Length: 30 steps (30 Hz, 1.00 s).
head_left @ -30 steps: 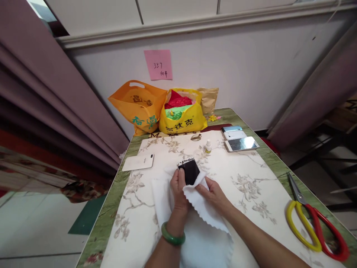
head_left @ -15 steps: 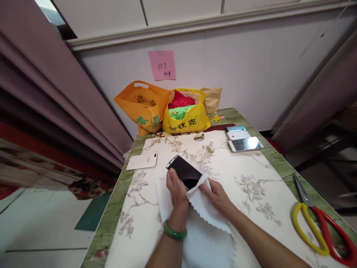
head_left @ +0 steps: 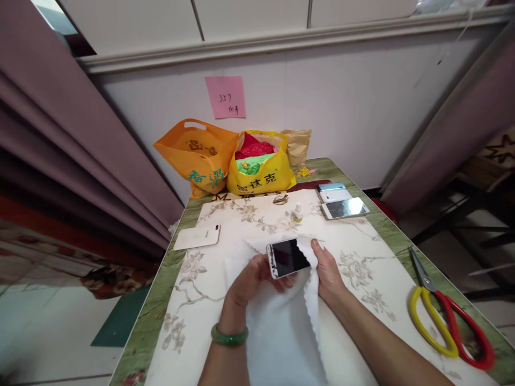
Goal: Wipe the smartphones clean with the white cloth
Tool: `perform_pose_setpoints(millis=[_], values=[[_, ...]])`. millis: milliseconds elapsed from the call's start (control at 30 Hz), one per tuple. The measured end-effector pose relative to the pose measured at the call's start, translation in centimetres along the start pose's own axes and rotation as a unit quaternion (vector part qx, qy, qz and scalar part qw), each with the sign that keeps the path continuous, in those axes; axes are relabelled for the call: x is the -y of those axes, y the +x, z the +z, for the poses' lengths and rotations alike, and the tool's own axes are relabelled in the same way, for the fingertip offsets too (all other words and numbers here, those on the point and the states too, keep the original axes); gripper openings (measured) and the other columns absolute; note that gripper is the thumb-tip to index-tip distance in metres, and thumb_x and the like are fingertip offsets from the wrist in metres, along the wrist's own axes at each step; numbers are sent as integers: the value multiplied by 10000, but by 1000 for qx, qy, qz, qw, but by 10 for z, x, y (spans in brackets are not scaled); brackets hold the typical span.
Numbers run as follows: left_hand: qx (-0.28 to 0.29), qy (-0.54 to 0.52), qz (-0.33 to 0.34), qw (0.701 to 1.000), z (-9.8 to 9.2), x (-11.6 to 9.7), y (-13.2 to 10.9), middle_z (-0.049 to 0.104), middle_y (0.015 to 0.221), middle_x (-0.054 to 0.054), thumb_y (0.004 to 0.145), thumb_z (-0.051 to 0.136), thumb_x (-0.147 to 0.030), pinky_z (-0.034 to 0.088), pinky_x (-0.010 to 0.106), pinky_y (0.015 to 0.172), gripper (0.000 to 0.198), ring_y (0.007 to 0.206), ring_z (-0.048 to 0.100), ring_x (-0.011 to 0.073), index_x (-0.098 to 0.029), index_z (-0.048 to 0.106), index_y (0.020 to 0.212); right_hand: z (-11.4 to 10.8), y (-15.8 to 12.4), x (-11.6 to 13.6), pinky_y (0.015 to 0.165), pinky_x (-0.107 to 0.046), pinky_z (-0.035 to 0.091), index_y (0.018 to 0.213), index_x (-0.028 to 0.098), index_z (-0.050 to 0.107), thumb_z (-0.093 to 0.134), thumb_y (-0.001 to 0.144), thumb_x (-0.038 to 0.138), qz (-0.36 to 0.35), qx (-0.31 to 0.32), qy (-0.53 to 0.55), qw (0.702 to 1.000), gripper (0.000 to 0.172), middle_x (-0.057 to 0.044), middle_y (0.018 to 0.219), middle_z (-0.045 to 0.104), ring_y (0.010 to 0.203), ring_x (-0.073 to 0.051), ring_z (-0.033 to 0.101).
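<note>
A white-framed smartphone (head_left: 285, 257) lies flat between my hands over the table, its dark screen up and its left end cracked or bare. My left hand (head_left: 257, 274), below a green bangle, holds its left end, with fingertips showing beneath the near edge. A white scalloped-edge cloth (head_left: 279, 332) hangs under the phone and folds over its right end. There my right hand (head_left: 328, 265) pinches the cloth against the phone, thumb on top; its other fingers are mostly hidden.
A white phone (head_left: 197, 237) lies at left, several phones (head_left: 345, 208) at back right. A small bottle (head_left: 298, 212) stands beyond my hands. Large scissors (head_left: 432, 300) lie at right. Orange (head_left: 197, 155) and yellow bags (head_left: 261, 171) stand at the back.
The phone has turned from slanted to nearly level and shifted right. My left hand has gone from thumb on the screen to beneath its left end; the cloth now wraps the right end.
</note>
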<state>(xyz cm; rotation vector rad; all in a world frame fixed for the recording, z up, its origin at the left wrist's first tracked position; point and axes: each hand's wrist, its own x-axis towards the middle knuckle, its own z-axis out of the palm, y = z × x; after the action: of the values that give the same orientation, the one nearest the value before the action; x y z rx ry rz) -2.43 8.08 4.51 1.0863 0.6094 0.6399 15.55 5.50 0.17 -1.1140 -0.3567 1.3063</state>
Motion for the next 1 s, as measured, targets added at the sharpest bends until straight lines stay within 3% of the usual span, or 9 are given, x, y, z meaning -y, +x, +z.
perform_pose_setpoints(millis=[67,133,233,333,467,600,767,900,1000], values=[[-61,-37,17,997,-10,-2,-2,698,785,162,679,400,-868,465,311,559,842,666,640,238,-117,724,881,0,-1,-3,569,-303,518,1008,197,610,727,715,570,-11,10,-23,1000,489,-38,804,726,663,-219,667],[-107,-13,6,994,-16,-3,-4,678,746,102,765,487,-737,416,250,543,646,632,599,172,-140,716,856,0,-2,-6,555,-285,493,973,184,625,758,690,544,-20,26,-65,997,476,-23,747,710,619,-199,636],[-73,77,-62,992,-13,-5,-4,627,665,27,703,727,-493,350,214,514,358,563,526,120,-150,703,803,0,-4,-9,525,-264,453,919,175,643,778,666,526,-28,50,-120,991,453,2,683,681,565,-173,584],[-37,110,-89,989,-2,-2,-1,599,641,8,698,740,-459,346,219,524,327,553,500,116,-145,689,771,-1,-2,-9,524,-250,444,913,182,644,770,674,522,-34,36,-111,993,435,19,671,666,562,-155,564],[-95,95,-44,990,10,8,6,525,589,-15,777,648,-505,298,215,498,367,524,436,98,-150,637,688,-3,3,-9,552,-259,474,916,192,624,755,690,524,-32,-11,-56,998,422,14,692,673,572,-158,580],[-135,77,-20,988,16,18,14,512,575,-21,785,635,-502,296,221,501,368,517,430,99,-157,598,664,-1,0,-12,571,-273,489,944,212,600,698,739,558,-31,-6,-48,998,414,9,723,688,600,-178,607],[-242,72,55,966,26,29,25,425,561,-48,816,608,-464,294,221,511,357,534,381,94,-179,496,634,4,-11,-14,532,-262,449,1000,207,589,606,815,584,-52,56,-127,989,420,2,732,674,605,-178,579],[-351,93,131,922,33,34,27,433,623,-42,854,568,-446,335,225,565,327,610,403,110,-190,479,671,4,-14,-15,605,-258,459,954,192,618,616,829,534,-103,135,-241,956,364,-9,791,667,678,-172,563],[-409,66,152,898,32,34,25,449,635,-40,866,541,-470,349,230,569,327,620,414,118,-201,468,695,3,-12,-16,630,-259,461,902,190,643,621,829,515,-112,192,-293,930,334,-12,791,665,702,-177,568]])
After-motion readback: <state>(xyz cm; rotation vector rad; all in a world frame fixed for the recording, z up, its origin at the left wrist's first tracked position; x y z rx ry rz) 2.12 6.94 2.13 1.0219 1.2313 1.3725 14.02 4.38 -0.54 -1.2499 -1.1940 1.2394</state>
